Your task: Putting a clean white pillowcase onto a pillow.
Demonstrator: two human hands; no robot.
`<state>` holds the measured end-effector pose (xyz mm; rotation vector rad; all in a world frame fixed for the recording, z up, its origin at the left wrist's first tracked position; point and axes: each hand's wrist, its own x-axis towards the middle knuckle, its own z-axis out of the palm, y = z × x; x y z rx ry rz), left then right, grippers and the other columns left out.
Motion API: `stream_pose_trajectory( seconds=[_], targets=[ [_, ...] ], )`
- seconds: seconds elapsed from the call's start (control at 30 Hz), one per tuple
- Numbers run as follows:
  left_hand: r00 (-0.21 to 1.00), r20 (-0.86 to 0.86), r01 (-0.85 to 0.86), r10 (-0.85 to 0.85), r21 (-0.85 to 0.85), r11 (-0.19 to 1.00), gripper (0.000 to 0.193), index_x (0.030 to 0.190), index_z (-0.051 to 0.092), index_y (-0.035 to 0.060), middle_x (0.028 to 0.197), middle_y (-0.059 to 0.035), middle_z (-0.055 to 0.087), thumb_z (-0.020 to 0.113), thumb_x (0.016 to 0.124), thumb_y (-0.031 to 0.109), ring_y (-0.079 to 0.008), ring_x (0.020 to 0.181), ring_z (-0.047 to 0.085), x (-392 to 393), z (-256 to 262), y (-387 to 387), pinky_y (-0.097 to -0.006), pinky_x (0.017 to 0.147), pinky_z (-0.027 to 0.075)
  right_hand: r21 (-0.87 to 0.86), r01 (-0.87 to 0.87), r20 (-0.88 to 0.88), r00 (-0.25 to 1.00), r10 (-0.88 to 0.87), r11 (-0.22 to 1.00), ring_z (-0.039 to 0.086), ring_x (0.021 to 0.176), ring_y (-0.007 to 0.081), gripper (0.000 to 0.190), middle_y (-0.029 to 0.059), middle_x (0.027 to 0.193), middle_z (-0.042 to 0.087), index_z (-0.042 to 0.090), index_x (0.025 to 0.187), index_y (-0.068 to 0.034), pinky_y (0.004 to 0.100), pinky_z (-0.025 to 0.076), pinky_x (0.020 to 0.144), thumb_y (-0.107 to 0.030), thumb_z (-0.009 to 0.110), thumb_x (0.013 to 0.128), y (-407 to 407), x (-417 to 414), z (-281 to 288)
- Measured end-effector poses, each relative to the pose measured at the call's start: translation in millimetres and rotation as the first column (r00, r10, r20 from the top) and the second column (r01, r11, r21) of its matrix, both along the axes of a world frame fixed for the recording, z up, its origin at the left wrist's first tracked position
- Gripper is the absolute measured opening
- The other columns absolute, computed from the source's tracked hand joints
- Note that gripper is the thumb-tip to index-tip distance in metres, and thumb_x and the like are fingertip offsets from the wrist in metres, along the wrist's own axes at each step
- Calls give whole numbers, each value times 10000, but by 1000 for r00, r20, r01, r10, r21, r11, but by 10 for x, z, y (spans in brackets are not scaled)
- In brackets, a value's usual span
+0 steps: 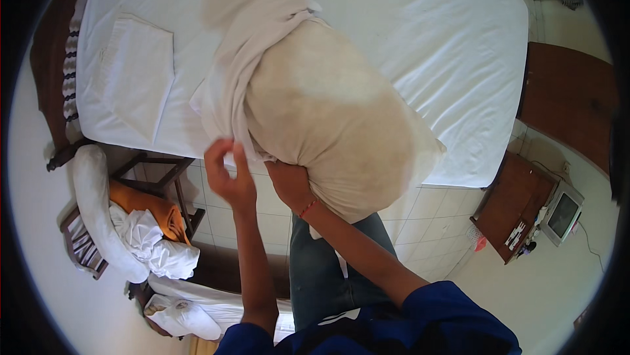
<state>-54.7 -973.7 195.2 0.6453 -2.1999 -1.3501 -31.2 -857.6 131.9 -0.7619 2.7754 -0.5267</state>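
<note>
A stained beige pillow (334, 109) lies at an angle before me, over the near edge of a bed with a white fitted sheet (443, 59). A pale pillowcase (241, 64) is bunched around the pillow's left end, while the rest of the pillow is bare of it. My left hand (229, 173) pinches the near edge of the pillowcase between thumb and finger. My right hand (290, 182), with a red string on the wrist, is at the pillowcase's opening against the pillow; its fingertips are hidden under the cloth. A folded white cloth (140, 69) lies on the bed at the left.
A wooden headboard (54, 59) borders the bed at left. Below it, a bolster (93, 182), an orange blanket (142, 202) and crumpled white linen (147, 242) are piled on a chair. A wooden desk (521, 197) and small television (562, 213) stand at right.
</note>
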Motion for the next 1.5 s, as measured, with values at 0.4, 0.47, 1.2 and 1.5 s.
stream_pose_trajectory(
  seconds=[0.4,0.47,1.2,1.5],
  targets=[
    [939,280,300,-198,-391,870,204,1074,663,53,1024,-132,668,649,892,143,-323,956,634,-1594,-235,-27,-383,775,500,-384,491,279,869,-409,782,598,1187,267,493,164,1250,644,595,1282,1,349,449,1032,-248,733,879,1256,-2436,837],
    [995,-20,94,-102,-259,961,123,1016,630,30,825,-45,628,582,956,126,-208,784,607,-1646,-197,-16,-297,662,457,-313,232,562,827,-17,921,573,1220,279,528,178,1253,639,584,1308,5,364,404,1085,-295,714,894,1140,-2339,242],
    [973,168,203,-159,-291,935,314,1053,627,62,1052,-96,641,707,759,-11,-315,988,603,-958,-319,415,-389,856,473,-253,49,-209,972,-104,966,653,872,344,316,138,1022,653,600,1095,-77,383,541,665,-50,671,789,859,-2926,-131],
    [921,129,388,-366,-291,874,287,985,682,71,1060,-95,646,726,703,48,-313,1011,605,-546,-250,496,-422,920,473,-215,-87,347,924,159,973,656,940,344,425,153,1112,659,610,1216,-22,376,536,821,85,568,807,1890,-2327,82]
  ],
)
